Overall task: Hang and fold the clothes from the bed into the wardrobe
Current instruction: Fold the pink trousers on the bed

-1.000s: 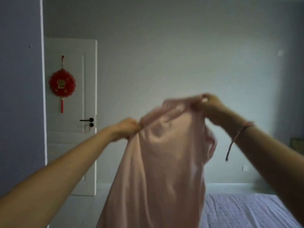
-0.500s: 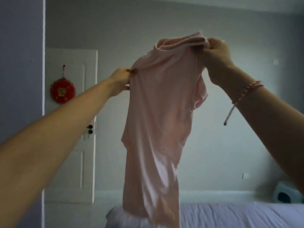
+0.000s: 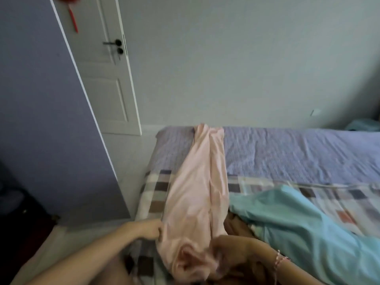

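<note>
1. A pink shirt [image 3: 197, 194] lies stretched lengthwise on the bed [image 3: 287, 153], centre frame, collar end nearest me.
2. My left hand [image 3: 149, 229] pinches its left edge, lower centre.
3. My right hand [image 3: 228, 251], blurred, clutches fabric beside the collar, bottom centre.
4. A turquoise cloth [image 3: 298, 223] lies just right of it.

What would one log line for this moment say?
pink shirt lies stretched on bed | left hand pinches its edge | right hand grips collar end

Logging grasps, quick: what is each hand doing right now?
Left hand: pinches the pink shirt at its side edge.
Right hand: grips the shirt near its collar; slightly blurred.
</note>
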